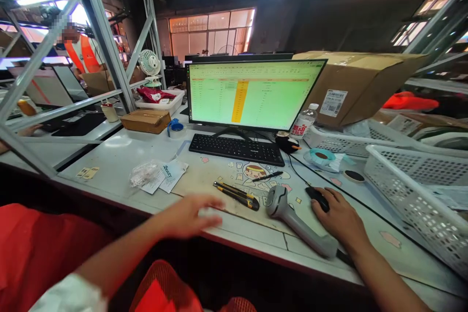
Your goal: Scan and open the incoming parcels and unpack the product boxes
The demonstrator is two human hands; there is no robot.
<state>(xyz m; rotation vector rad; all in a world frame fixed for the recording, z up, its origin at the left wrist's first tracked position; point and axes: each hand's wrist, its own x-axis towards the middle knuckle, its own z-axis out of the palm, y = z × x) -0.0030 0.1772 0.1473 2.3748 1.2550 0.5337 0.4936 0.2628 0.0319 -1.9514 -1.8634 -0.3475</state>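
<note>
My right hand [338,217] rests over a black computer mouse [318,199], its fingers curved round it at the right of the desk mat. My left hand [188,214], smeared a little by motion, hovers at the desk's front edge with thumb and fingers apart and holds nothing. Just beyond it lies a yellow and black utility knife [237,195]. Between the two hands lies a grey barcode scanner [300,224]. A black pen [267,176] is on the mat, in front of the keyboard [236,148]. Behind the keyboard, a monitor [256,95] displays a spreadsheet with one orange column.
White plastic baskets [413,190] and a large cardboard box [351,87] crowd the right side. A plastic bottle [305,119] stands by the monitor. To the left are small packets [164,175], a brown box [146,121] and a metal frame [106,34]. A person in an orange vest [82,53] is beyond.
</note>
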